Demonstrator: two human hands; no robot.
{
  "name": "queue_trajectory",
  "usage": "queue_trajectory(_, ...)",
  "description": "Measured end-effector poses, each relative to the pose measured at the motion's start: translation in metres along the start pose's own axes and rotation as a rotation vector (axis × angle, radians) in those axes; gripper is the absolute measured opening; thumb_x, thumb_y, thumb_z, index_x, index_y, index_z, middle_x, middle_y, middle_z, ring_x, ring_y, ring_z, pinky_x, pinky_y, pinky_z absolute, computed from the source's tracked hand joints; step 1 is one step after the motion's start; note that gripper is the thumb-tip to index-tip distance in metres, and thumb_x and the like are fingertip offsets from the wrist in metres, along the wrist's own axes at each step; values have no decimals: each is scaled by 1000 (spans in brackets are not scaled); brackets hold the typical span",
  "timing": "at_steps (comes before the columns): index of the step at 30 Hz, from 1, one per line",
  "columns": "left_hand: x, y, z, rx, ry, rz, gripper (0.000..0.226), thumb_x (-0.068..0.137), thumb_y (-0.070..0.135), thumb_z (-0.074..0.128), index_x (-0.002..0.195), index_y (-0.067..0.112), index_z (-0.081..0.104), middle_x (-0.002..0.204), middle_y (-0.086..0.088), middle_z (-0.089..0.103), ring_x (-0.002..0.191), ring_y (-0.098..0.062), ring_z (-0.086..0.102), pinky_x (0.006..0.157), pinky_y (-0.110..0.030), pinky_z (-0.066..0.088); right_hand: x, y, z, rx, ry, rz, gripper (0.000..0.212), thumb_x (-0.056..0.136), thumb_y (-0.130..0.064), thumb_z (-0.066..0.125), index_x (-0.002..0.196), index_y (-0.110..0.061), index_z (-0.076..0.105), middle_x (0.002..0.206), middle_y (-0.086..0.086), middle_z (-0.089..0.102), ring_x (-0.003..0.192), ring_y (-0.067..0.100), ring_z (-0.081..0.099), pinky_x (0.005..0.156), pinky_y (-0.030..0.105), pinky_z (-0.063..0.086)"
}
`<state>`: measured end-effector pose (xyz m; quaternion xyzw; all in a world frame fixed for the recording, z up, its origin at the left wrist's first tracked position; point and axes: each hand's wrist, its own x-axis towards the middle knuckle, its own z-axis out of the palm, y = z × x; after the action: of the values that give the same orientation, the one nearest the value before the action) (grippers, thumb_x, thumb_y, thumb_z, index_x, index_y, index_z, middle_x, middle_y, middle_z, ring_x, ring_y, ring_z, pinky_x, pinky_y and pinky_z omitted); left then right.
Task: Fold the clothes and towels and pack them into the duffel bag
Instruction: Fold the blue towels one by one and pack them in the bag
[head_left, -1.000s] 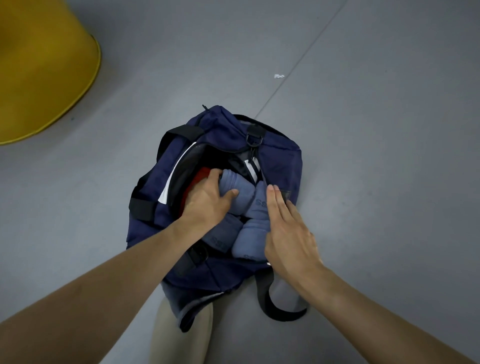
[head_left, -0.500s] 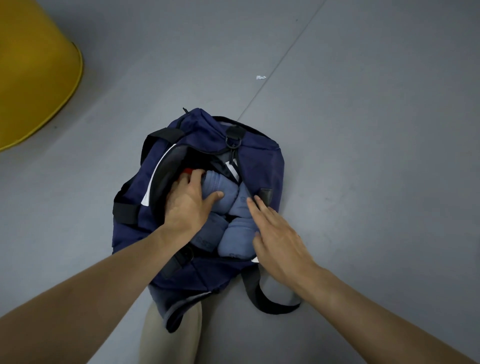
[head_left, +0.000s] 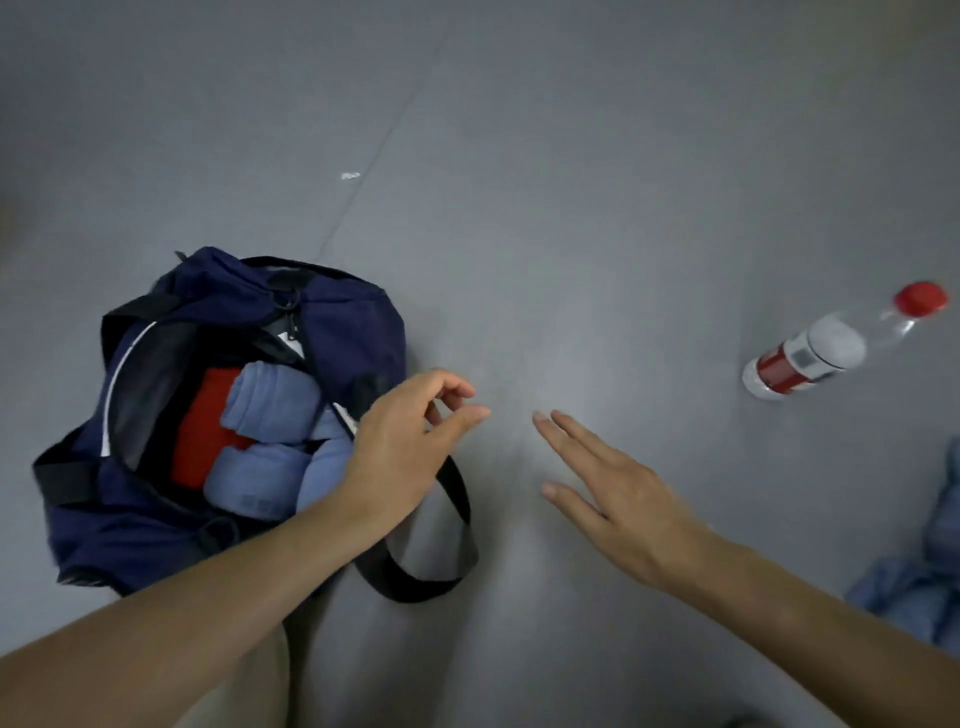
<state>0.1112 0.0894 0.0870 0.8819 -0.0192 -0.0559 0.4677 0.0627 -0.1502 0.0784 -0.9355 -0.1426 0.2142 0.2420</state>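
Observation:
A navy duffel bag (head_left: 358, 332) lies open on the grey floor at the left. Inside it sit rolled blue towels (head_left: 270, 405) and a red folded garment (head_left: 208, 415). My left hand (head_left: 405, 441) hovers over the bag's right edge, fingers loosely curled, holding nothing. To the right of the bag, my right hand (head_left: 618, 499) is stretched flat above the bare floor with fingers straight. A crumpled light-blue cloth (head_left: 924, 561) lies at the right edge of the view.
A clear plastic bottle (head_left: 831, 348) with a red cap and label lies on its side at the right. The bag's black strap (head_left: 447, 561) loops onto the floor below my left hand. A small white scrap (head_left: 349, 175) lies farther away.
Both hands have left the towels in the bag and moved right. The view has swung right; the yellow object is gone from sight, and the bottle and blue cloth have appeared.

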Motion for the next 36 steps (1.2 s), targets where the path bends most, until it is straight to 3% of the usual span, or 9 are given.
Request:
queue_trajectory(4,-1,31,34,68,-214,65,16,86,50,68,96,38,65,91,22,65,81,-7,60,69,-24,45,-58,65,-21,-53,24,160,66,97,-63,31,153,-52,-3,165,-20,4,149,8,20,118,33,28)
queue_trajectory(9,-1,56,79,292,-517,147,65,77,78,44,132,43,55,121,28,59,111,6,53,95,-24,45,-124,155,-14,-86,102,460,73,94,-65,20,157,-37,-2,168,-4,2,154,21,6,124,38,14)
queue_trajectory(13,14,69,150,516,-655,282,67,91,64,51,152,38,37,151,16,45,137,-5,41,108,-19,29,-161,214,5,-163,249,704,69,99,-62,20,159,-34,0,168,0,-4,153,27,-8,123,49,2)
queue_trajectory(16,17,71,214,574,-700,321,70,96,58,51,157,35,26,161,9,34,146,-12,33,115,-25,27,-187,240,22,-155,338,871,69,101,-56,33,160,-27,11,168,5,2,153,30,-5,122,53,5)
queue_trajectory(21,-16,64,306,800,-830,386,79,98,61,43,161,32,4,169,-8,-1,155,-29,3,125,-38,11,-221,251,41,-157,465,811,61,91,-18,69,147,-8,47,156,19,37,143,37,35,110,53,35)
queue_trajectory(24,-36,58,335,916,-834,337,82,97,69,33,158,37,-12,165,-8,-25,152,-35,-20,125,-49,-1,-234,259,40,-154,595,737,48,89,-10,70,136,-7,59,140,14,54,123,37,52,94,49,48)
queue_trajectory(28,-43,52,338,940,-798,355,86,96,70,32,156,37,-20,162,-9,-32,149,-37,-26,123,-54,-2,-255,281,16,-197,777,749,42,89,-11,61,132,-13,60,133,9,51,111,34,48,85,52,49)
queue_trajectory(33,-43,59,338,951,-821,301,86,96,71,32,154,40,-22,160,-6,-37,148,-34,-31,123,-54,-6,-265,311,0,-109,708,847,59,95,-15,49,151,-30,37,154,1,30,127,31,43,92,46,48)
queue_trajectory(36,-43,62,340,951,-829,280,85,96,71,32,154,41,-21,159,-4,-38,148,-33,-32,123,-53,-7,-262,321,-2,-15,780,852,50,99,-13,46,145,-30,46,148,0,35,113,33,55,82,43,53)
